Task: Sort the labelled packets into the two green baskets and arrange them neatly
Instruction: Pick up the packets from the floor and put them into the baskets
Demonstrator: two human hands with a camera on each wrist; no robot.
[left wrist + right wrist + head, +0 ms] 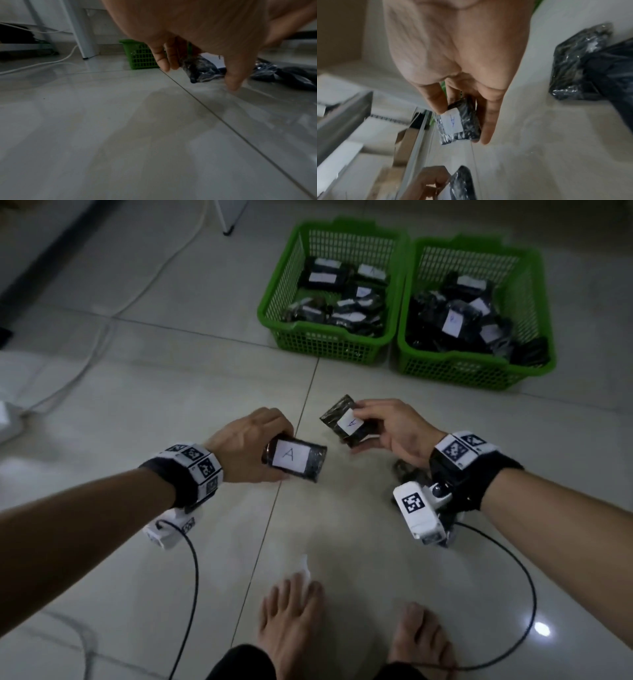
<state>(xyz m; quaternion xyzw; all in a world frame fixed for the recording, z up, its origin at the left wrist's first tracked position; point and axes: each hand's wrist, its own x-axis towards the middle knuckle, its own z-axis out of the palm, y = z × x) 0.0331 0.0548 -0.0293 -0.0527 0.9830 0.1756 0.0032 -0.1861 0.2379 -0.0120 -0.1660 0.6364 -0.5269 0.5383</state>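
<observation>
My left hand [255,440] grips a black packet [296,458] whose white label reads A, held above the floor; in the left wrist view its dark end [199,69] pokes out below my fingers [161,59]. My right hand [394,429] pinches a second black packet [346,422], also labelled A, thumb on the label; the same packet [460,121] shows in the right wrist view. Two green baskets stand side by side ahead: the left basket [329,344] and the right basket [476,371], each holding several labelled black packets.
A few dark packets [583,65] lie on the tiled floor by my right wrist [411,470]. My bare feet [291,618] are at the bottom. White cables [102,337] run along the left, and a white furniture leg [80,33] stands beyond.
</observation>
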